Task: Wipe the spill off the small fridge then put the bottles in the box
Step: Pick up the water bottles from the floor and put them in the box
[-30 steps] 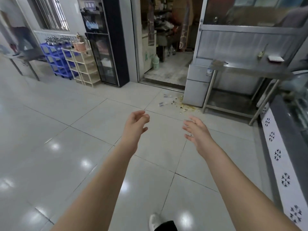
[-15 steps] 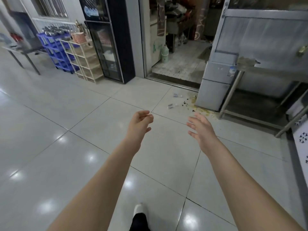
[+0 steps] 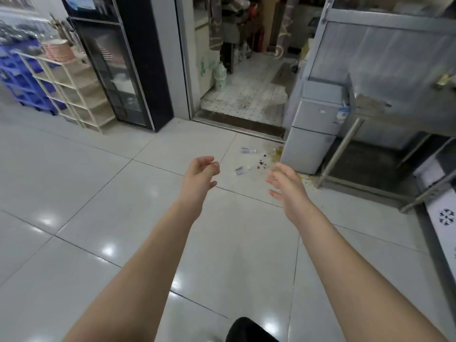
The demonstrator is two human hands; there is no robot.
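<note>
We are holding out our left hand (image 3: 201,172), loosely curled, and our right hand (image 3: 286,185), fingers straight, both empty. Farther on, a near bottle (image 3: 240,170) and a far bottle (image 3: 248,151) are lying on the floor (image 3: 98,193) by the spill (image 3: 278,151) beside the small fridge (image 3: 318,124).

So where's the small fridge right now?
The fridge stands right of centre in the head view, just right of the doorway and beside the metal table, with two bottles on the floor to its left.

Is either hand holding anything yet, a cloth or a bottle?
No. The left hand and right hand are both empty; two bottles lie on the floor.
</note>
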